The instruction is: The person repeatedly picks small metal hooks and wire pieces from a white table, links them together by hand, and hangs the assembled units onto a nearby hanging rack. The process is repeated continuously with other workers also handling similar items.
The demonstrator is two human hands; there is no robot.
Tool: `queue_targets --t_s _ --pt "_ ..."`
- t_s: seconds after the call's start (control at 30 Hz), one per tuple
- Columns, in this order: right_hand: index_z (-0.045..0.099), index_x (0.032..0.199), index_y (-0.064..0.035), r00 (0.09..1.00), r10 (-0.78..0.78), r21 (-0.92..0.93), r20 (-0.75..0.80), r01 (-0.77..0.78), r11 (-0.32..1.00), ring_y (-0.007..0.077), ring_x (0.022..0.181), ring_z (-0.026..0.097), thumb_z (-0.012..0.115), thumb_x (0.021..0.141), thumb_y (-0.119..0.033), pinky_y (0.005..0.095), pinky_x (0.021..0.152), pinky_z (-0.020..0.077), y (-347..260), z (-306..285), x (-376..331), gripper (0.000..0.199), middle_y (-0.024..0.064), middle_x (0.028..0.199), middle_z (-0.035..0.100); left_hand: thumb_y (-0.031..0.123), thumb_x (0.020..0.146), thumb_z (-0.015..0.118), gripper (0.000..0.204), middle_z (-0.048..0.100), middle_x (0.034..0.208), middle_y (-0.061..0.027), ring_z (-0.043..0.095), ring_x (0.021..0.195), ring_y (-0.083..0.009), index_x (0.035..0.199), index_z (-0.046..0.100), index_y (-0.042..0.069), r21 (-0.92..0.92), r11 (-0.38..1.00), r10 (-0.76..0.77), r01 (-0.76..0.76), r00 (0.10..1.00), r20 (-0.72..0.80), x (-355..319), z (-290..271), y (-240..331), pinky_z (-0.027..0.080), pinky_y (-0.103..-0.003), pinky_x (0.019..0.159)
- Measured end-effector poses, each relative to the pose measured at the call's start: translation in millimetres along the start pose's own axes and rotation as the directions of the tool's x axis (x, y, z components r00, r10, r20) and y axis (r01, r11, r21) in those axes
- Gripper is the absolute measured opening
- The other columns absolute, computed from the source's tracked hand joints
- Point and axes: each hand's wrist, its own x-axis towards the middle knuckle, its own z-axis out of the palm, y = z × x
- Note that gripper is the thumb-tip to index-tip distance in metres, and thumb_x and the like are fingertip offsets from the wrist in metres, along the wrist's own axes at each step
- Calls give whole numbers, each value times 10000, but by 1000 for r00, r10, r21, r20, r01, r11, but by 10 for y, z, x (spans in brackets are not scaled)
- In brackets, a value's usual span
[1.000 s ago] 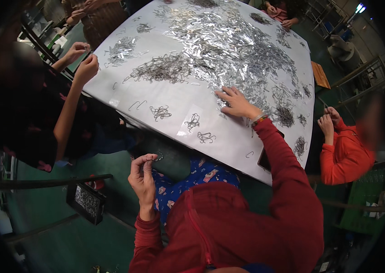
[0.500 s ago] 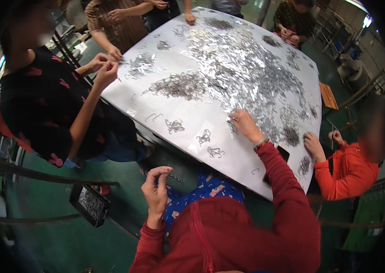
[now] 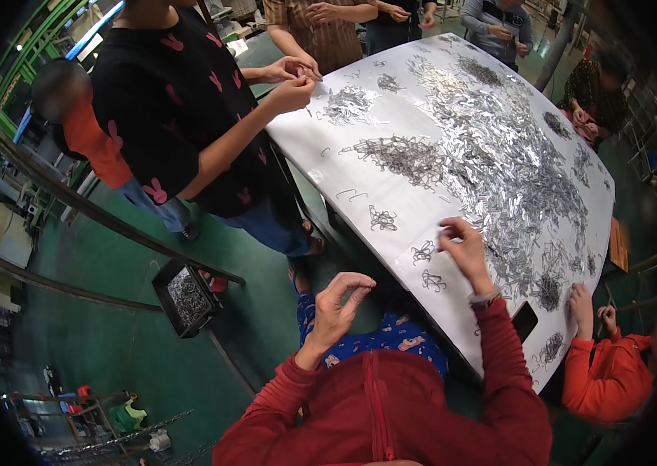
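Held above my lap, off the table's near edge, my left hand [image 3: 338, 312] has thumb and forefinger pinched together; whatever sits at their tips is too small to name. My right hand [image 3: 466, 255] is over the white tabletop [image 3: 421, 206], fingers curled toward the thumb, their contents hidden. It is just right of a small cluster of bent wire hooks [image 3: 423, 252]. Nearer me is another small hook cluster [image 3: 432, 280], with one more [image 3: 382, 218] farther left. Beyond my right hand spreads a large heap of flat silver metal pieces [image 3: 511, 167].
A dark phone [image 3: 525, 321] lies on the table right of my right forearm. Co-workers stand around, one in a black top [image 3: 181, 101] at left and one in orange [image 3: 604, 380] at right. Left of me, a black crate [image 3: 205, 317] of metal pieces stands by curved rails [image 3: 103, 210].
My right hand has come back from the heap's edge toward the near hook clusters. The dark thin piece that stuck out of my left hand no longer shows. The view has shifted left.
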Motion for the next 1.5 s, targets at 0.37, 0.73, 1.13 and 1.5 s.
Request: queue_targets --t_s 0.37,0.73,1.13,1.5 --pt "564 1244 34 995 17 415 96 -56 908 136 779 666 643 823 100 242 715 571 -1092 911 -554 434 112 885 674 13 885 646 95 676 947 -88 653 865 -164 977 636 -4 26 997 -73 73 997 -3 71 13 -59 521 -266 729" --pt "673 922 101 985 124 573 119 -170 802 161 726 669 632 800 147 247 653 573 -781 1034 -545 136 131 856 652 -14 859 618 355 656 1162 -98 628 989 -207 1208 565 27 -172 982 -92 72 990 -110 215 -19 -430 479 -317 914" --pt "708 972 38 957 182 588 227 -284 757 105 745 644 674 792 100 214 671 518 -688 939 -621 193 84 842 656 105 828 670 102 657 868 -163 620 862 -326 875 718 28 829 525 61 -193 980 190 3110 -75 -2243 499 -403 786" --pt "705 1011 20 974 25 523 224 -142 840 57 738 593 651 833 43 187 620 451 -767 902 -643 187 29 846 619 115 870 596 162 647 887 -237 603 894 -416 954 628 -20 751 656 -103 -70 978 182 2783 -148 -2171 460 -468 811"
